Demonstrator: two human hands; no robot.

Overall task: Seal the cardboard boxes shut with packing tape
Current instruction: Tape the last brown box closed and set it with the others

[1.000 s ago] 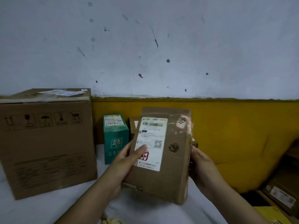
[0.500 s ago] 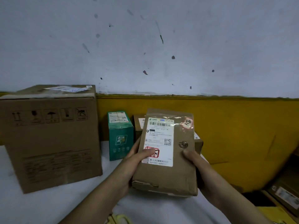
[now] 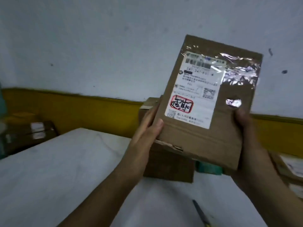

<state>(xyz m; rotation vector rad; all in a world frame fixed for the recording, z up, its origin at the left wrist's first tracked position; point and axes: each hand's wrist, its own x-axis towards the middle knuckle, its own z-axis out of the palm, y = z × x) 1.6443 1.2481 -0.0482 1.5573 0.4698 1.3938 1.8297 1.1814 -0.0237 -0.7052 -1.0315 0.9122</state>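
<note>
Flat brown cardboard parcel (image 3: 205, 136) looks light, stiff; your left hand (image 3: 147, 130) and right hand (image 3: 246, 128) each clasp a side edge, thumbs on front, so mind the torn lower flap (image 3: 170, 145).

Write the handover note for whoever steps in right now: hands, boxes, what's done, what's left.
Left hand grips the flat parcel by its left edge. Right hand grips the right edge, thumb on the front.
The parcel is held up above the white table, label towards the camera.
Done: glossy tape crosses its top.
Left: the torn lower edge shows no tape. A brown box sits on the table behind it.
No tape roll is in view. A slim dark tool lies nearby.
</note>
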